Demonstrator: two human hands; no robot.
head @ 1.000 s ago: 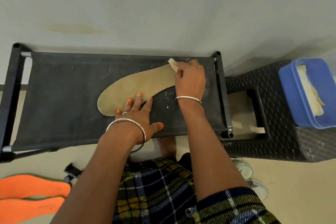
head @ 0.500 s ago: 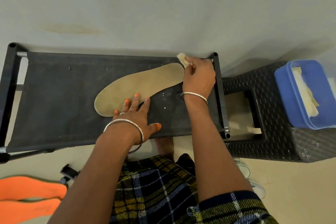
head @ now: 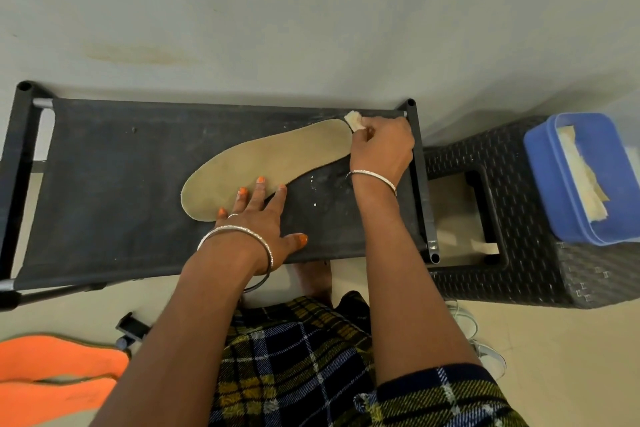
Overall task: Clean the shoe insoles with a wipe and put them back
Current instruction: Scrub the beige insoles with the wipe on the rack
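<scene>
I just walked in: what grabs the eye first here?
A tan insole lies across a black fabric bench, the left hand pressing it flat while the right hand pinches a wipe at its far tip. Bright orange insoles lie on the floor, lower left.

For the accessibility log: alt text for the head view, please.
The right hand pinches a wipe at one end of a tan insole on a black fabric rack; the left hand presses the other end flat.

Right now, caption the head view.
Left hand pins tan insole on black fabric shelf while right hand holds a wipe at its end.
</scene>
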